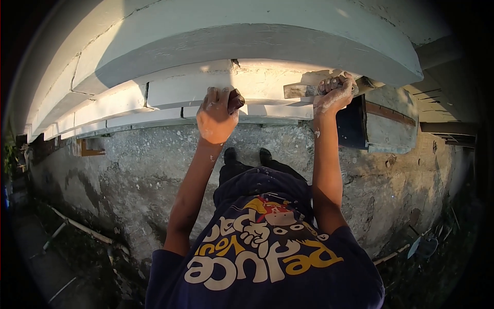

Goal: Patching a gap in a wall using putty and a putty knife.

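My left hand is closed on a dark reddish-brown object, too small to name, at the white painted ledge. My right hand, smeared with white, grips a worn flat tool, pale and stained, which may be a scraper or brush; its end points left along the sunlit upper face of the moulding. A thicker white band runs across above both hands, and a dark crack or gap shows just under it.
Below is a rough, stained concrete surface where my feet stand. A dark opening with a grey panel is at the right. Bamboo poles and dark ground lie at the lower left, with more debris at the lower right.
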The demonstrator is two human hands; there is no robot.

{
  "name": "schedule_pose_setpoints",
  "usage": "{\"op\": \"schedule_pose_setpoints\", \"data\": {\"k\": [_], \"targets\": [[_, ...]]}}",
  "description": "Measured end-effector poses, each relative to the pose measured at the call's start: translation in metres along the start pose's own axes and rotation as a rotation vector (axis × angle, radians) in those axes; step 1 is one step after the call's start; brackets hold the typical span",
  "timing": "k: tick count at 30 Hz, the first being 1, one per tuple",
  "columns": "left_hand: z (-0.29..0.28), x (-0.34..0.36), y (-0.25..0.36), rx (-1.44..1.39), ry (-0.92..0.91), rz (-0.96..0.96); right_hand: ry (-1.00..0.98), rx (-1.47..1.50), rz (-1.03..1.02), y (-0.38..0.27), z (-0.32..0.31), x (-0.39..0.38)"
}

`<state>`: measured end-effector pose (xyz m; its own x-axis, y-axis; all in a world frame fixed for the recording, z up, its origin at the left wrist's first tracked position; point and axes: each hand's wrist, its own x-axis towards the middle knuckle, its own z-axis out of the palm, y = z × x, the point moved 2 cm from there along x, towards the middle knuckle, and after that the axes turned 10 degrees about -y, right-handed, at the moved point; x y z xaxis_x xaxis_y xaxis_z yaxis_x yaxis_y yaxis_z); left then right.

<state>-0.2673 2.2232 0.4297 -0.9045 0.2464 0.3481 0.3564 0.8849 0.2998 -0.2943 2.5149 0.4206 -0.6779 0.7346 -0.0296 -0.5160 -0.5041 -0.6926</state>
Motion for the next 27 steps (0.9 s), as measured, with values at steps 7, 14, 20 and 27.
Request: {"op": "schedule_pose_setpoints", "data": {"k": [7,14,20,27], "targets": [[0.005,-0.003,0.0,-0.082,0.038,0.015,0.021,-0.043,-0.025,0.021,0.036,-0.047],[0.005,-0.011,-0.02,-0.115,0.002,0.061,-0.133,-0.121,-0.042,0.004,0.022,-0.01],[-0.002,-0.015,-0.038,-0.323,-0.137,0.098,0.002,-0.083,-0.091,0.045,0.064,-0.085],[-0.023,-0.025,-0.122,-0.343,-0.086,0.159,-0.086,-0.136,-0.12,0.025,0.064,-0.063]]}}
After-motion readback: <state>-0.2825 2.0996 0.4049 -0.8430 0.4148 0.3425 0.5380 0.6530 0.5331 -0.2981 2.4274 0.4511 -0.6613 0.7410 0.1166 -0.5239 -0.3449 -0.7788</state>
